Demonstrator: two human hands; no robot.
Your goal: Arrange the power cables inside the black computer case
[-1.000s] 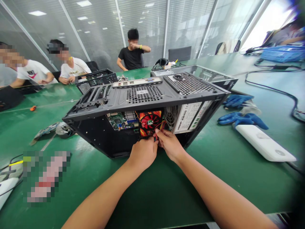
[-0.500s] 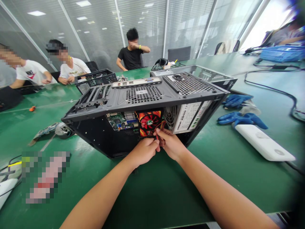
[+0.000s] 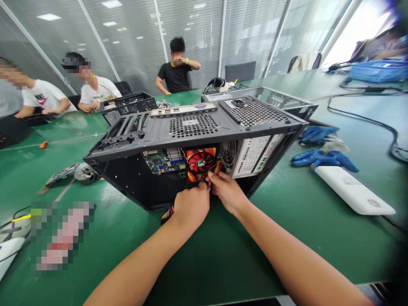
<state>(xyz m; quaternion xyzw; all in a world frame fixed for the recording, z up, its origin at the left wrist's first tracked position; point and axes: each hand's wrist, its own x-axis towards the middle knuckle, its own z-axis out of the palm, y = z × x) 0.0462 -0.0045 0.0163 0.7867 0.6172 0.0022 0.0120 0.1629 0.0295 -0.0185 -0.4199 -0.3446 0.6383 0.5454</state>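
An open black computer case [image 3: 191,131] lies on its side on the green table [image 3: 223,255], its inside facing me. Inside it show a red and black fan [image 3: 200,160], a green motherboard [image 3: 159,160] and a grey power supply [image 3: 251,155]. My left hand [image 3: 191,206] is closed at the case's lower edge, and a bundle of coloured wires [image 3: 167,215] sticks out beside it. My right hand [image 3: 228,191] is closed in a pinch on red wires just below the fan. Both hands touch each other.
Blue gloves [image 3: 321,158] and a long white device [image 3: 352,191] lie to the right. A second case [image 3: 280,100] and a black crate [image 3: 127,104] stand behind. Cables [image 3: 376,123] cross the far right. Three people sit at the table's far left and back. A circuit board [image 3: 62,174] lies at left.
My left hand has shifted slightly down and towards me, and the coloured wire bundle now shows beside it. My right hand stays on the wires under the fan.
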